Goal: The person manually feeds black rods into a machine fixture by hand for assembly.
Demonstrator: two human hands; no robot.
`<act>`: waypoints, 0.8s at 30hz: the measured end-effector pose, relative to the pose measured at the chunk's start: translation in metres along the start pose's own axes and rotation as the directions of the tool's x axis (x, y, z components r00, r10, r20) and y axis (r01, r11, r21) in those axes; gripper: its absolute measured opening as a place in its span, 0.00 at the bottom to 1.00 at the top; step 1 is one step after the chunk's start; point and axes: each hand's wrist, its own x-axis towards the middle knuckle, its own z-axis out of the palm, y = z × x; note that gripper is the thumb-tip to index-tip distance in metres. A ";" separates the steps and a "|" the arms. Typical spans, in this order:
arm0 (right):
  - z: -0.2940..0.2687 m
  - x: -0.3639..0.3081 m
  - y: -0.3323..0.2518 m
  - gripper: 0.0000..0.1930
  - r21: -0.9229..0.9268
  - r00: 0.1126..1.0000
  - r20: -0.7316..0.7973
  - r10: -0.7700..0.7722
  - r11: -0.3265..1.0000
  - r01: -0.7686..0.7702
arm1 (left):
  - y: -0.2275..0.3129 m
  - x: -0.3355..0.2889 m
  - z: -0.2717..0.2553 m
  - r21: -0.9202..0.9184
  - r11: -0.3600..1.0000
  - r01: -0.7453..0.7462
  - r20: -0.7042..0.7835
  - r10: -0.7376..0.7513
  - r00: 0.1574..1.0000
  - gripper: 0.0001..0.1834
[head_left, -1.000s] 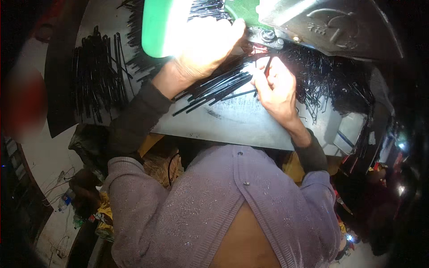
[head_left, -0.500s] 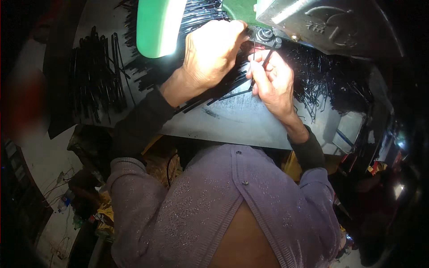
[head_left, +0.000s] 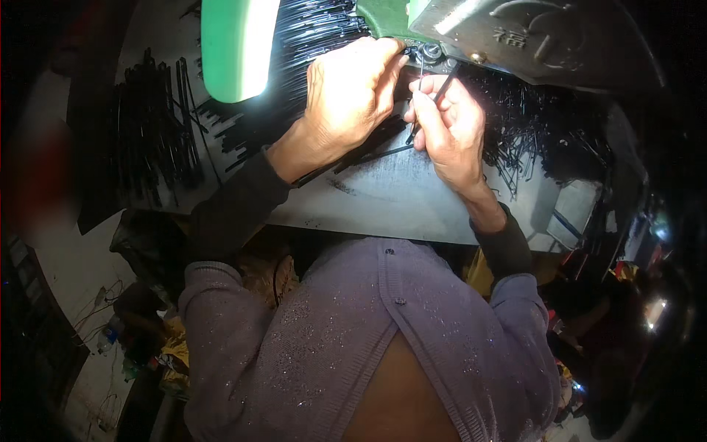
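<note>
At the machine's small round metal fitting (head_left: 431, 53), my left hand (head_left: 350, 96) is closed, thumb and fingers pressed together. A small dark piece shows at its fingertips, too small to name. Just to the right, my right hand (head_left: 453, 136) pinches a slim black rod (head_left: 445, 87) that slants up toward the fitting. A thinner straight piece (head_left: 421, 77) stands upright by the thumb and forefinger; whether the hand grips it too I cannot tell. Many glossy black rods (head_left: 313, 37) lie behind my left hand.
A lit green lamp (head_left: 239, 55) hangs at the upper left. The machine's grey metal housing (head_left: 526, 44) juts out at the upper right. More black rods lie on the pale tabletop (head_left: 383, 199) at left (head_left: 151, 125), and a tangled heap of short ones (head_left: 519, 151) at right.
The view has shifted slightly, so the lamp and housing appear farther left. My left fingers have loosened a little from their tight fist-like curl. My right hand keeps its pinch on the rod.
</note>
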 end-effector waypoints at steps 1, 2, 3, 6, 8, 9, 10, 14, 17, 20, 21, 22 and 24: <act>0.000 0.000 0.001 0.04 0.000 1.000 -0.001 0.000 1.000 0.000 | 0.000 0.000 0.000 -0.001 1.000 0.000 0.000 0.000 1.000 0.07; 0.000 0.000 0.002 0.04 0.018 1.000 -0.008 -0.012 1.000 0.012 | 0.000 0.000 0.000 0.009 1.000 -0.002 -0.002 0.002 1.000 0.07; 0.000 0.000 0.003 0.04 0.037 1.000 -0.016 -0.023 0.999 0.024 | 0.000 0.000 0.001 0.018 1.000 -0.003 -0.004 0.003 1.000 0.06; -0.001 0.001 0.003 0.04 0.041 1.000 -0.022 -0.022 0.999 0.023 | 0.003 0.002 -0.003 0.062 0.997 0.054 0.053 -0.057 0.997 0.09; -0.002 0.001 0.003 0.04 0.035 1.000 -0.015 -0.016 0.999 0.017 | -0.002 0.000 0.001 0.051 0.999 0.008 0.022 -0.009 1.000 0.08; -0.002 0.001 0.003 0.03 0.030 1.000 -0.008 -0.011 0.999 0.012 | -0.003 -0.001 0.003 0.044 0.998 -0.039 -0.010 0.040 0.999 0.07; -0.002 0.001 0.002 0.03 0.030 1.000 -0.007 -0.011 0.999 0.011 | -0.003 0.000 0.004 0.044 0.998 -0.038 -0.010 0.039 0.999 0.07; -0.004 0.000 0.000 0.03 0.047 1.000 -0.008 0.004 0.999 -0.004 | -0.002 0.002 0.006 0.055 0.995 -0.089 -0.022 0.090 0.996 0.07; -0.009 0.001 -0.001 0.03 0.064 1.000 -0.011 -0.008 0.998 0.008 | 0.012 0.009 -0.001 0.097 0.994 -0.046 0.068 0.039 0.997 0.08; -0.012 0.003 -0.001 0.03 0.062 1.000 -0.015 -0.025 0.998 0.026 | 0.010 0.011 0.004 0.124 0.991 -0.050 0.095 0.039 0.995 0.09; -0.013 0.004 -0.001 0.02 0.056 0.999 -0.020 -0.031 0.998 0.032 | 0.008 0.011 0.006 0.123 0.987 -0.107 0.057 0.101 0.993 0.09; -0.014 0.005 0.000 0.02 0.069 0.999 -0.022 -0.026 0.997 0.028 | 0.009 0.011 0.007 0.124 0.986 -0.108 0.057 0.102 0.993 0.09; -0.014 0.005 0.000 0.02 0.058 0.999 -0.015 -0.035 0.998 0.036 | 0.010 0.012 0.006 0.149 0.985 -0.090 0.085 0.078 0.993 0.08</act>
